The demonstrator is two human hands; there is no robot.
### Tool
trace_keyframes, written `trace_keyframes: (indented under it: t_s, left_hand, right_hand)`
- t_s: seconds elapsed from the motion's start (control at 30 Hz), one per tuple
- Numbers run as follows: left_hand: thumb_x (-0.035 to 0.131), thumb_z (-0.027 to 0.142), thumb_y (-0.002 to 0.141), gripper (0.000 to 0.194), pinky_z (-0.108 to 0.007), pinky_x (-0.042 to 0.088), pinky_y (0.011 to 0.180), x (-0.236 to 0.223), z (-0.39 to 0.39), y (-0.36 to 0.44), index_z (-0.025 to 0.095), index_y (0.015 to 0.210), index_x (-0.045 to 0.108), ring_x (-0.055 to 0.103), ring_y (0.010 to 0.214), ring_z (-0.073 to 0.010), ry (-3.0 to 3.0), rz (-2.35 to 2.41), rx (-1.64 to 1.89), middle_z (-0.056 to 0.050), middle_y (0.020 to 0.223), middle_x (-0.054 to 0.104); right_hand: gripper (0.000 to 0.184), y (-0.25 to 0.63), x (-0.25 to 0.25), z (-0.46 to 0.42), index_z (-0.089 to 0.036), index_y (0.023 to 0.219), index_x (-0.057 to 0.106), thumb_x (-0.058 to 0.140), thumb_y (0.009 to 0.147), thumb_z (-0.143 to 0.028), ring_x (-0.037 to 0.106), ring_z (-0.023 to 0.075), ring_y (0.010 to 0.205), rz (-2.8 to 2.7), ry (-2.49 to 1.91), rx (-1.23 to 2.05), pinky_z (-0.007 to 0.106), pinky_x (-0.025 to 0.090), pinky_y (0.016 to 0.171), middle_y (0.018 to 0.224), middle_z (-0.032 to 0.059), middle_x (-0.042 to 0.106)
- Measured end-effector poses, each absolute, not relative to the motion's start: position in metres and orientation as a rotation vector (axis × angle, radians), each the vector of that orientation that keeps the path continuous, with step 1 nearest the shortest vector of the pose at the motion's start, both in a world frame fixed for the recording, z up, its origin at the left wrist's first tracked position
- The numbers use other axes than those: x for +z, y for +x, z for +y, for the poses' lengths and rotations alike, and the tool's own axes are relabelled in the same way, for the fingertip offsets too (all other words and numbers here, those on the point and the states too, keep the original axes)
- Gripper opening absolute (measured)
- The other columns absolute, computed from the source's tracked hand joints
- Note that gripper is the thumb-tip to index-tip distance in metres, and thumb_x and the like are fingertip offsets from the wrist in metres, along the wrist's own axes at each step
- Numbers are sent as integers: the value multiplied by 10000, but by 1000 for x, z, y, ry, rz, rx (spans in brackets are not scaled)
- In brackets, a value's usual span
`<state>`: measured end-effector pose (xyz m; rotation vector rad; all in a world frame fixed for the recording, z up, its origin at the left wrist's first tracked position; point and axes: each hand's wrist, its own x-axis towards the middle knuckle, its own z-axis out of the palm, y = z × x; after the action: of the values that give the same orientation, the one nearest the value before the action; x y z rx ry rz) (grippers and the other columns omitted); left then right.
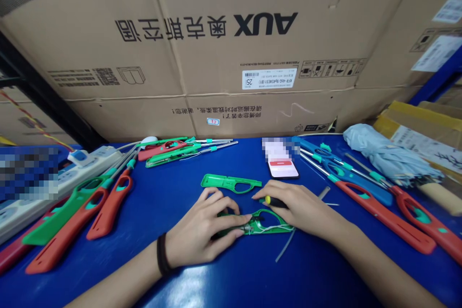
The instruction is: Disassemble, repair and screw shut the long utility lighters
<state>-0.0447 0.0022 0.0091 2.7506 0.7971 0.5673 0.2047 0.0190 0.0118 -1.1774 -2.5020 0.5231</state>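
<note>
On the blue table, an opened green utility lighter (pixel 279 226) lies with its inner parts and a white wire showing. The fingers of my left hand (pixel 204 226) are closed around its left end, hiding that part. My right hand (pixel 299 204) grips a screwdriver (pixel 277 201) with a black and yellow handle, just above the lighter's trigger loop. The tool's tip is hard to make out. Behind both hands rests the separate green casing half (pixel 231 183). A thin clear tube (pixel 285 246) sticks out below the lighter.
Red and green lighters (pixel 72 233) lie at left beside a white power strip (pixel 54 187). More opened lighters (pixel 173 151) sit at the back. A phone (pixel 283 169) lies beyond my right hand. Red and blue lighters (pixel 386 216) and a folded umbrella (pixel 386 149) are at right. A large carton (pixel 202 57) stands behind.
</note>
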Motion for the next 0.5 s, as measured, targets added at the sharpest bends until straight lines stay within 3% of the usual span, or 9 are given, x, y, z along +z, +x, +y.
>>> trace_keyframes:
  t_s: [0.3, 0.4, 0.5]
  left_hand:
    - [551, 231, 907, 312, -372, 328, 911, 8, 1, -45, 280, 1213, 595, 545, 884, -176, 2758, 794, 603, -40, 997, 631]
    - [577, 249, 895, 301, -374, 330, 918, 8, 2, -46, 264, 1194, 603, 559, 893, -175, 2762, 811, 615, -36, 999, 631]
    - [628, 304, 867, 333, -390, 335, 926, 9, 4, -48, 256, 1196, 598, 573, 921, -191, 2723, 886, 721, -40, 1011, 637]
  right_hand:
    - [179, 212, 21, 23, -230, 991, 640, 521, 860, -200, 650, 195, 901, -2184, -1248, 463, 322, 499, 797, 987, 39, 690]
    - [132, 212, 30, 20, -236, 920, 650, 533, 872, -273, 650, 169, 706, -2050, -1308, 567, 279, 504, 641, 820, 11, 688]
    - [143, 210, 37, 16, -222, 914, 632, 543, 878, -328, 567, 124, 488, -1957, -1306, 822, 233, 447, 473, 612, -32, 597]
